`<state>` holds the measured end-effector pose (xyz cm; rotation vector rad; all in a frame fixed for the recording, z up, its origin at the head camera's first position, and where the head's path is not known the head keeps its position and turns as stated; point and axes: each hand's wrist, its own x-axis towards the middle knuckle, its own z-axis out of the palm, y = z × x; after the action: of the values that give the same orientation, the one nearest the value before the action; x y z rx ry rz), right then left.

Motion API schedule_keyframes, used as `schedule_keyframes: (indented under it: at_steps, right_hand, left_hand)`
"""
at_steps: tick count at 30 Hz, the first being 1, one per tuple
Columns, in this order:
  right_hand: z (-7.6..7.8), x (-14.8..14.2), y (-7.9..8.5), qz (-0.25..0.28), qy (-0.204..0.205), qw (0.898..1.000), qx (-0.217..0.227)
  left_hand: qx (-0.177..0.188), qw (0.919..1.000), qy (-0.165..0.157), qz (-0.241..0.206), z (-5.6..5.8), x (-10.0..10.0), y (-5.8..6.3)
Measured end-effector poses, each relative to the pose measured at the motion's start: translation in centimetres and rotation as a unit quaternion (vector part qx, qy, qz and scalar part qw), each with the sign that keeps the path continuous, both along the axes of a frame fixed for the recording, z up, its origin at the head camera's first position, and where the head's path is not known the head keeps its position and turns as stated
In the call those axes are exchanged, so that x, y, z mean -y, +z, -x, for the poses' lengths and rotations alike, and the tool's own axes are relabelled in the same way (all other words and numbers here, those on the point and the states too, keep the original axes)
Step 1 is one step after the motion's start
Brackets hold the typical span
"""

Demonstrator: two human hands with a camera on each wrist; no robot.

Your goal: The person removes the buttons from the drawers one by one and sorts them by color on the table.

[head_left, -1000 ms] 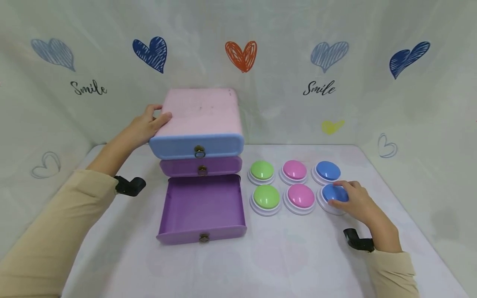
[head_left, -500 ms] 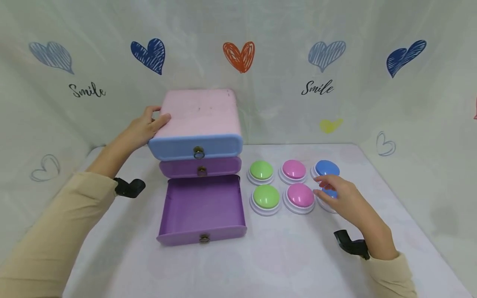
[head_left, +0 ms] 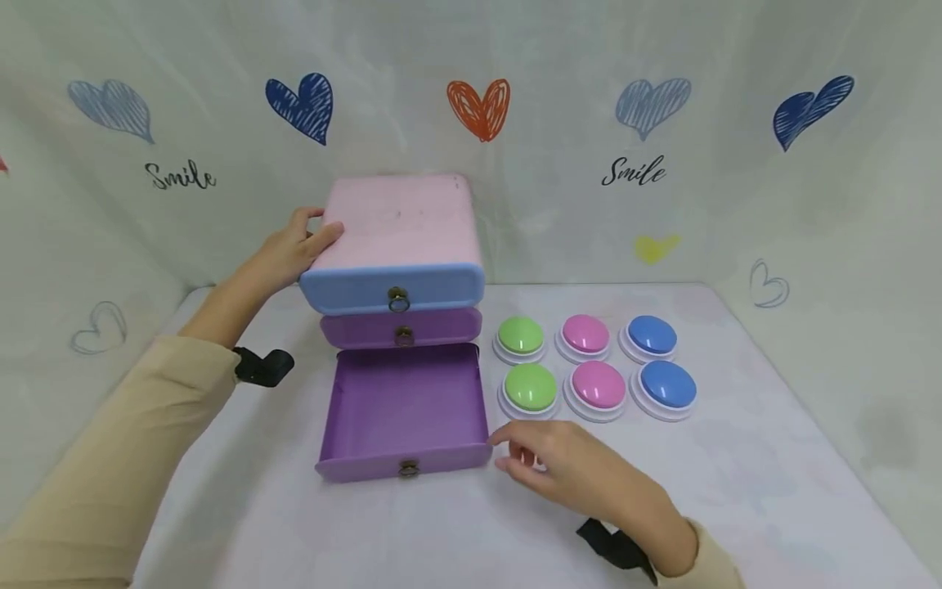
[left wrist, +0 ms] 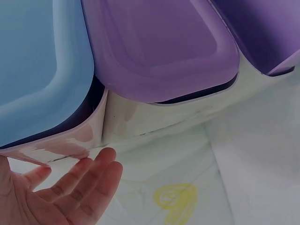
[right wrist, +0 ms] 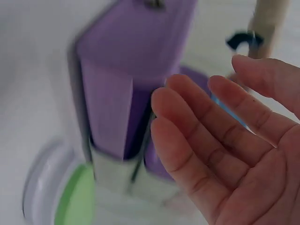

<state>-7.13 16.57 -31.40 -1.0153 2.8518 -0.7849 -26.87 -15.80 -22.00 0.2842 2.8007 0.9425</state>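
Observation:
A small drawer cabinet (head_left: 401, 217) with a pink top stands at centre-left. Its blue upper drawer (head_left: 441, 286) and purple middle drawer (head_left: 437, 327) are pushed in, though a narrow dark gap shows behind their fronts in the left wrist view. The purple bottom drawer (head_left: 405, 401) is pulled far out and holds nothing. My left hand (head_left: 285, 249) rests against the cabinet's upper left side, thumb over the top edge, fingers (left wrist: 89, 187) loosely extended. At the bottom drawer's front right corner is my right hand (head_left: 567, 462), its fingertips right at the corner, fingers (right wrist: 211, 140) relaxed and holding nothing.
Right of the cabinet, domed push buttons stand in two rows on white bases: green (head_left: 531, 387), pink (head_left: 599, 384) and blue (head_left: 668, 383) in front, the same colours behind. A cloth with printed hearts (head_left: 478, 110) hangs behind the white table (head_left: 758, 483).
My right hand has left the front blue button and moved left and toward me, to the open drawer's front corner. The left hand stays on the cabinet.

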Motion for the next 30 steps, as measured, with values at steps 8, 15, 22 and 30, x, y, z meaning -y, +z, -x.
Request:
schedule_keyframes:
  at_steps: [8, 15, 22, 30]
  right_hand:
    - [-0.7, 5.4, -2.5, -0.1, 0.083, 0.992, 0.0]
    - [-0.7, 8.2, -4.3, -0.141, 0.107, 0.982, -0.061]
    - [-0.3, 9.8, -4.5, -0.145, 0.064, 0.986, -0.061]
    - [-0.4, 10.4, -4.6, -0.195, 0.041, 0.975, -0.1]
  left_hand:
    - [0.001, 1.0, -0.001, 0.004, -0.1, 0.2, 0.0]
    - [-0.006, 1.0, 0.002, 0.002, 0.3, -0.1, 0.1]
    - [-0.003, 1.0, 0.002, -0.006, 0.3, -0.1, 0.1]
    - [-0.006, 0.9999, 0.003, -0.007, 0.4, -0.1, 0.0]
